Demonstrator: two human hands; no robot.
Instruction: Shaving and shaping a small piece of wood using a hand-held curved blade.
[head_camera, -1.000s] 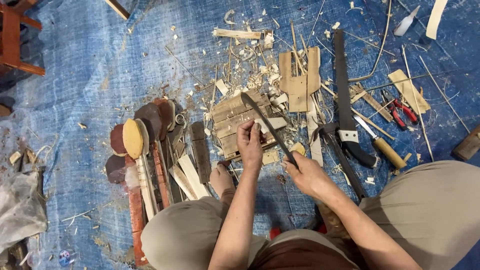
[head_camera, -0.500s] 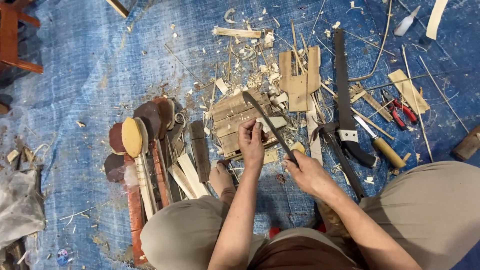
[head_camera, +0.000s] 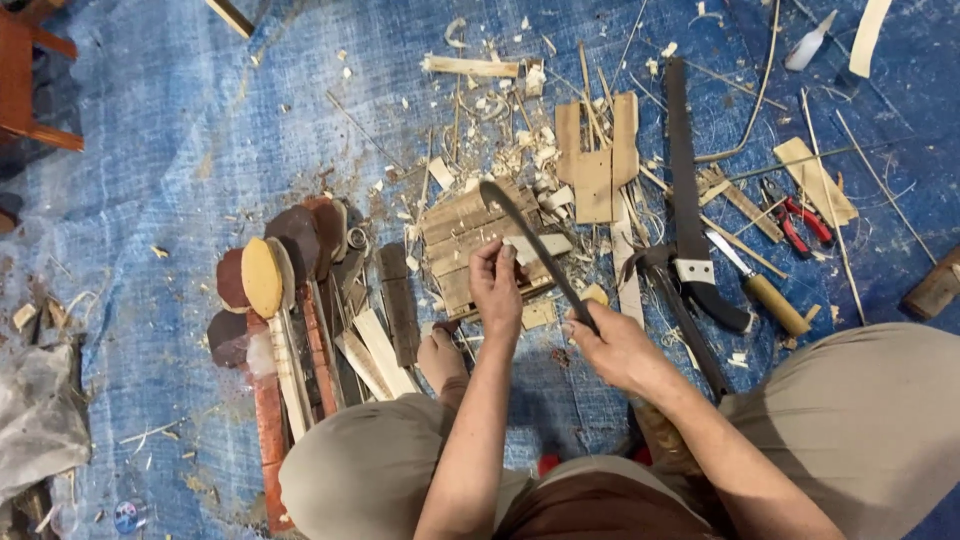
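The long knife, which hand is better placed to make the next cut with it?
Probably the right hand: it grips the long knife by its handle. The left hand pinches the small wood piece on the wooden block.

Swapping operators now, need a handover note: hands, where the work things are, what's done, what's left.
Left hand: pinches a small pale wood piece on the wooden block.
Right hand: grips the handle of a long curved blade, which reaches over that piece.
Nearby: finished wooden spoons to the person's left; saw, knife and red pliers to the right.
Done: shavings lie beyond the block.
Left: the piece is still a rough slat.
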